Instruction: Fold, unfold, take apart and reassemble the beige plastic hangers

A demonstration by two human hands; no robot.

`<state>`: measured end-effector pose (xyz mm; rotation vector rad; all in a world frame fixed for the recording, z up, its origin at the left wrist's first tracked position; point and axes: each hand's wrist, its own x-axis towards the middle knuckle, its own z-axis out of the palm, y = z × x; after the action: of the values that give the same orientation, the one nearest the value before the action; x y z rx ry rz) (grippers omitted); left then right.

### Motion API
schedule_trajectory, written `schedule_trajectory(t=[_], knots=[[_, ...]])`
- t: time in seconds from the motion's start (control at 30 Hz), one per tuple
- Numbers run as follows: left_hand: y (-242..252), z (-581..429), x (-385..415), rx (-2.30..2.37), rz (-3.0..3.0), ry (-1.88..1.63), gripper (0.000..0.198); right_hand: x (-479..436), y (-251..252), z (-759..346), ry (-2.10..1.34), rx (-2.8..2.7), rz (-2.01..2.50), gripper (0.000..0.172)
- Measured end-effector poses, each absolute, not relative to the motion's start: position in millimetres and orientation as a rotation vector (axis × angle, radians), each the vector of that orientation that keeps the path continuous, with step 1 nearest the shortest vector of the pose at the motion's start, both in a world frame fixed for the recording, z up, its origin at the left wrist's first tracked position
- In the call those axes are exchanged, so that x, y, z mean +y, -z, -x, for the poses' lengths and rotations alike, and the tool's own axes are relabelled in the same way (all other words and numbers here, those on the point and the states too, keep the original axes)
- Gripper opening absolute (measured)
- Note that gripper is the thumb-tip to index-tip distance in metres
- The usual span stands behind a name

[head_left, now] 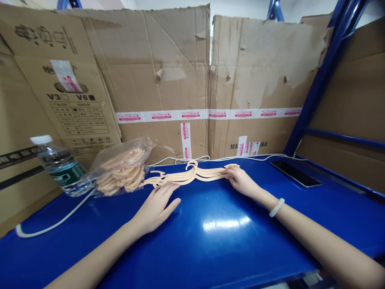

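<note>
A small stack of peach-coloured hangers (pixel 192 175) lies on the blue table, hooks toward the cardboard at the back. My left hand (pixel 159 208) rests flat at the stack's left end, fingers stretched and thumb apart, fingertips touching the lower edge. At the other end, the fingers of my right hand (pixel 242 181) are closed on the hangers' right tips; the palm side is hidden. Left of the stack, a clear plastic bag (pixel 123 164) holds more peach-coloured hangers.
A water bottle (pixel 64 170) leans beside the bag at the left. A dark phone (pixel 296 174) lies at the right. White cable (pixel 57 220) runs along the left and back of the blue table (pixel 192 249). Cardboard (pixel 156 88) walls the back; a blue metal post (pixel 319 84) stands right.
</note>
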<state>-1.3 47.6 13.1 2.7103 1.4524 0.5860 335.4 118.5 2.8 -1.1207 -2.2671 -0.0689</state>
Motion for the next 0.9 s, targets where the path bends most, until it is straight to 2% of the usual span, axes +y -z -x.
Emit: schedule_trajectory(t=[0.4,0.9], knots=[[-4.8,2.7,50.1,1.387,-2.745,-0.645,0.042,138.4,1.4,-355.5,0.094,-2.231,1.201,0.032],[1.8,6.3,56.0,1.479,-2.784,-0.742,0.035,138.4,-5.1,-365.4,0.124,-2.337,1.054,0.029]])
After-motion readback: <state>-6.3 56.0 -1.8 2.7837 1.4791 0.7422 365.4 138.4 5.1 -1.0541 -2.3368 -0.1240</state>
